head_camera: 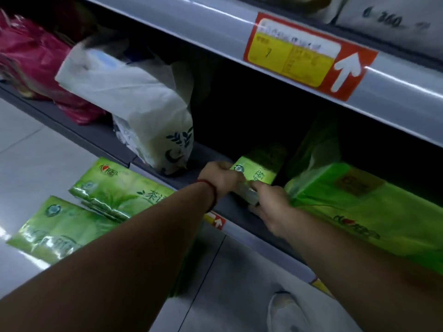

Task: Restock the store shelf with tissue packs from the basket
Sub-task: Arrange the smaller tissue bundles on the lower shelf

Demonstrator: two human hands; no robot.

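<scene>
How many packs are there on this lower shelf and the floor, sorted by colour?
Green: 4 (far floor pack, near floor pack, held pack in left hand and right hand, big shelf pack)
White: 1 (white pack)
Pink: 1 (pink pack, blurred)
Total: 6

We see through one wide camera worn on the head, facing forward and down, close to the front edge of the lower shelf (96,136). The frame tilts, with the floor (24,144) lower left and the upper shelf (215,32) along the top.
</scene>
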